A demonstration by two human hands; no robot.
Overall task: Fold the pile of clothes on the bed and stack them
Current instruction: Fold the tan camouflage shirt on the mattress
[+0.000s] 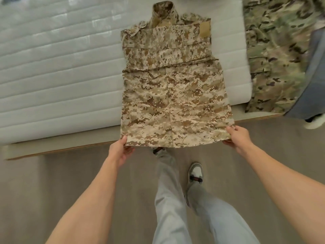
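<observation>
Two bare hands pinch the near hem of the tan pixel-camouflage jacket (172, 88): left hand (119, 149) at its left corner, right hand (236, 135) at its right. It stretches away across the white quilted mattress (52, 67), sleeves apparently folded in. Green camouflage garment (274, 50) lies farther right.

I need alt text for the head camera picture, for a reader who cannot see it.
Two hands, left and right, pinch the bottom corners of a tan camouflage jacket, sleeves folded in, lying on a white mattress with its hem lifted past the edge. A green camouflage garment lies to the right.
</observation>
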